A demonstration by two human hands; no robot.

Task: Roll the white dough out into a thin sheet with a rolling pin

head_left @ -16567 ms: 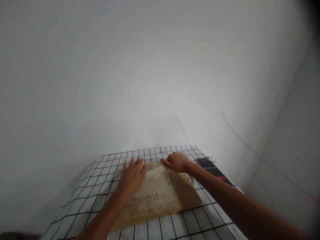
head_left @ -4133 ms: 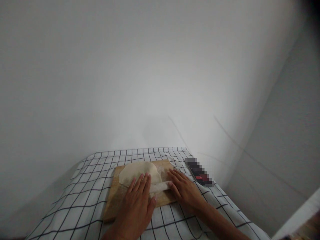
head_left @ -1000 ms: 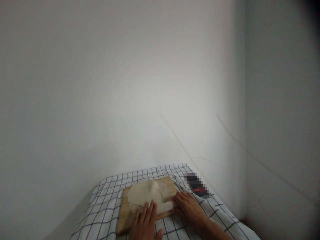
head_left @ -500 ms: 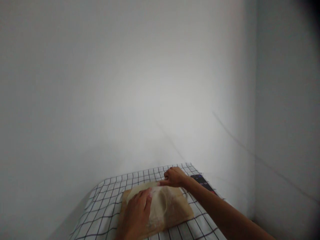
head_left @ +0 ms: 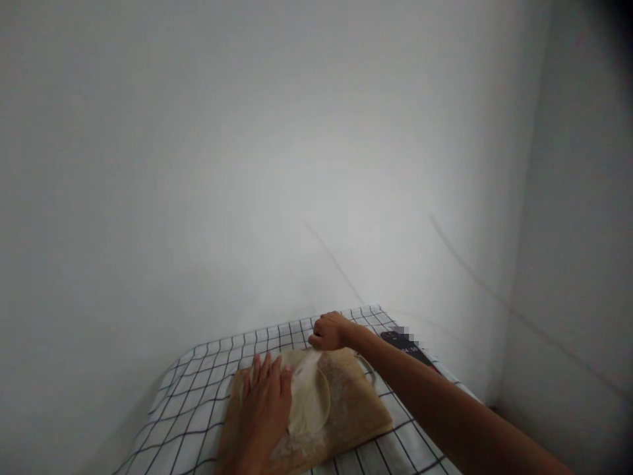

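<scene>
A flat, pale sheet of dough (head_left: 309, 406) lies on a floured wooden board (head_left: 363, 409). My left hand (head_left: 267, 396) rests palm down on the dough's left side, fingers stretched and slightly apart, covering part of it. At the board's far edge my right hand (head_left: 328, 332) is closed with its knuckles up. A stretched strip of dough runs up to its fingers, which appear to grip the dough's far edge; the fingertips themselves are hidden.
Beneath the board is a white cloth with a dark grid (head_left: 190, 402). A dark phone (head_left: 405, 346) with digits on its screen lies to the right, beyond my right forearm. A plain wall (head_left: 316, 165) rises behind the table, with a corner at the right.
My right hand has moved up and slightly left, drawing the dough's far edge with it. My left hand has shifted left and its fingers have spread. The view has tilted slightly.
</scene>
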